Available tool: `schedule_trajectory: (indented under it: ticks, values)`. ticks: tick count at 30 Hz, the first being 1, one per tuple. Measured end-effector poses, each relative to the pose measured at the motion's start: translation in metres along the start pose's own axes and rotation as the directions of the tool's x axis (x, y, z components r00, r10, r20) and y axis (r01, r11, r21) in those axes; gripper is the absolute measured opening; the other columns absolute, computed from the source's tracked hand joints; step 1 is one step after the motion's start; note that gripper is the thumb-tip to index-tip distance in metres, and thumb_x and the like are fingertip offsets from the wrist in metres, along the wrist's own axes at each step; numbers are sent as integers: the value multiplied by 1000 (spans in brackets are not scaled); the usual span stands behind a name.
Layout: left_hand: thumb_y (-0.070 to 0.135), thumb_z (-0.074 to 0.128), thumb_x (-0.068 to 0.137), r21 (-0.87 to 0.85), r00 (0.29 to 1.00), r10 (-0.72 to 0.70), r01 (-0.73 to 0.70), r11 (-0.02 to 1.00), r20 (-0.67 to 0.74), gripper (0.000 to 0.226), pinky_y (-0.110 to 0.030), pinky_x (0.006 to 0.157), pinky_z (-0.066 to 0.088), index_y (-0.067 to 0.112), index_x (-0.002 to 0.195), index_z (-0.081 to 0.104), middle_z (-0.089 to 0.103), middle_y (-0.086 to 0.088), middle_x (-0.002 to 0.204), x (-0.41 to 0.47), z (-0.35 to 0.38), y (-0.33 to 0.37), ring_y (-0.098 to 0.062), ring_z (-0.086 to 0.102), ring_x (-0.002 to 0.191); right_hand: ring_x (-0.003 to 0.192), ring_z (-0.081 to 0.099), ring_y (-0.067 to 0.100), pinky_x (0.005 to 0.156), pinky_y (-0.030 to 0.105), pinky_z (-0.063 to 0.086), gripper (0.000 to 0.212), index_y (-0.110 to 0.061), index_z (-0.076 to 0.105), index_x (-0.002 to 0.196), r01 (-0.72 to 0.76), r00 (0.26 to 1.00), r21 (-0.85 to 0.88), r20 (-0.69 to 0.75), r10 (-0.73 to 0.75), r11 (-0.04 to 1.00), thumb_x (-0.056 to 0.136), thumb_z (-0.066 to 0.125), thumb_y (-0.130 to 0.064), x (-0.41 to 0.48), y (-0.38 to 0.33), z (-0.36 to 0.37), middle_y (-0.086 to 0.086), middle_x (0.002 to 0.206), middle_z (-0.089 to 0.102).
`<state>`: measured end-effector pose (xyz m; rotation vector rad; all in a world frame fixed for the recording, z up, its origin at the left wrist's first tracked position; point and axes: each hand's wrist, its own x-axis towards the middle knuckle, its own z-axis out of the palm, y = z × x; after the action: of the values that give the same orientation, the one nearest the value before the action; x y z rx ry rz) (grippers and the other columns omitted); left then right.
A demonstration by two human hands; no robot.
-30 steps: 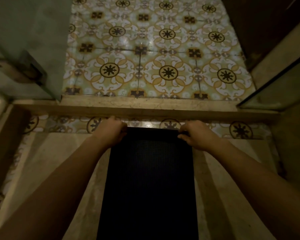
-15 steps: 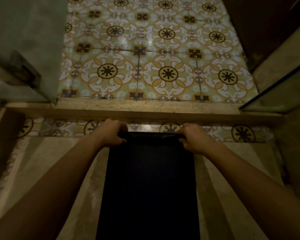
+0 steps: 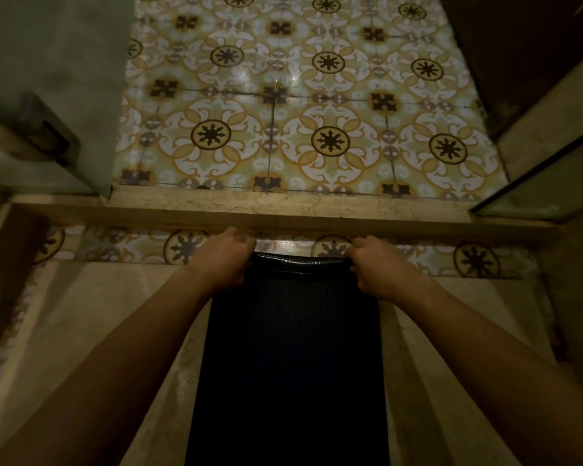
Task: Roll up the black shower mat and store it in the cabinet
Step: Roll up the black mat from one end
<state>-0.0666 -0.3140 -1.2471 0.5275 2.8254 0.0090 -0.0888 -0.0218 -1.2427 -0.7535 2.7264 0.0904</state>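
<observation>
The black shower mat [image 3: 293,358] lies lengthwise on the shower floor, running from the bottom of the view up to a curled far end. That far edge is folded over into a thin glossy roll between my hands. My left hand [image 3: 224,260] grips the roll's left corner. My right hand [image 3: 377,269] grips its right corner. Both sets of fingers are closed around the mat's edge. No cabinet is in view.
A raised stone threshold [image 3: 283,213] crosses just beyond the mat. Past it spreads a patterned tile floor [image 3: 300,105]. A glass door [image 3: 48,79] with a hinge stands at the left, a glass panel [image 3: 552,183] at the right. Pale stone floor flanks the mat.
The mat's far edge, flat a second ago, has lifted and curled over into a small roll under both hands. The hands stayed at the corners.
</observation>
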Motion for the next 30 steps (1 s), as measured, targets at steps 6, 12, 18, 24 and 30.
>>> schedule_trajectory:
  ticks: [6, 12, 18, 24, 30]
  values:
    - [20, 65, 82, 25, 999, 34, -33, 999, -36, 35, -38, 76, 49, 10, 111, 49, 55, -11, 115, -14, 12, 4, -27, 47, 108, 86, 56, 30, 64, 37, 47, 28, -4, 61, 89, 54, 987, 70, -158, -42, 996, 65, 74, 3, -18, -12, 12, 14, 99, 59]
    - [25, 69, 78, 60, 999, -13, 11, 998, 36, 61, -41, 74, 53, 14, 129, 36, 50, -14, 123, -14, 12, 15, -32, 44, 114, 76, 58, 27, 53, 30, 38, 35, -6, 59, 88, 64, 979, 53, -195, -53, 997, 60, 75, 6, -29, -22, 10, 13, 95, 59]
    - [31, 70, 77, 132, 998, -30, 23, 991, 53, 68, -37, 61, 46, 20, 132, 32, 47, -12, 122, -20, 12, 27, -33, 45, 110, 93, 58, 27, 63, 35, 48, 34, -9, 58, 103, 76, 974, 67, -217, -60, 995, 72, 70, -1, -32, -20, 11, 9, 109, 58]
    - [28, 70, 79, 130, 998, -35, 29, 991, 45, 58, -34, 59, 36, 21, 127, 38, 48, -11, 119, -20, 8, 29, -33, 47, 106, 86, 58, 31, 56, 40, 50, 30, -4, 60, 92, 35, 973, 46, -228, -23, 998, 65, 71, 6, -27, -20, 11, 13, 99, 60]
    - [22, 63, 84, 54, 1000, -25, 25, 998, 7, 45, -37, 63, 42, 20, 125, 46, 50, -9, 119, -24, 3, 32, -30, 45, 110, 81, 62, 26, 53, 29, 44, 43, -6, 63, 96, 71, 961, 37, -271, -59, 997, 59, 80, 4, -35, -23, 17, 11, 97, 62]
